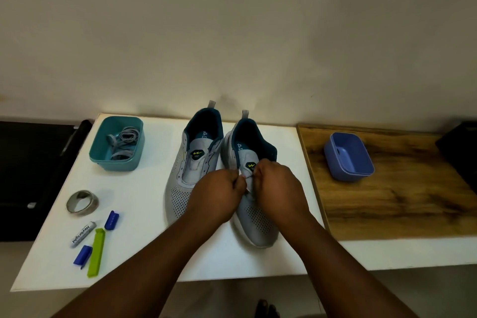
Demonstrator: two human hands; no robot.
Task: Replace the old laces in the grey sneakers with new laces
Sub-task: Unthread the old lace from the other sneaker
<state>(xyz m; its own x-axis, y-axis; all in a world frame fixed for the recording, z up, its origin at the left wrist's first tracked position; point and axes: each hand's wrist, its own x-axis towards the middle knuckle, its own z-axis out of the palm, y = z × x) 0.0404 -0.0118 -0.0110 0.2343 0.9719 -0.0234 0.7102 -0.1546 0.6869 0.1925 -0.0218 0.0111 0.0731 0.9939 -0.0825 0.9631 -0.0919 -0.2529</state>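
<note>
Two hands, left hand [219, 195] and right hand [277, 183], fingers curled, pinching lace [248, 177] over right sneaker [254, 188]

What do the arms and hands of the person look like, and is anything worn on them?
Both forearms are bare as far as the bottom edge of the picture: no sleeves or cuffs are visible. The left hand and the right hand wear no gloves. I see no watch, bracelet or band on either wrist. The fingers are mostly turned away from the camera, so I cannot tell whether there are rings.
</note>
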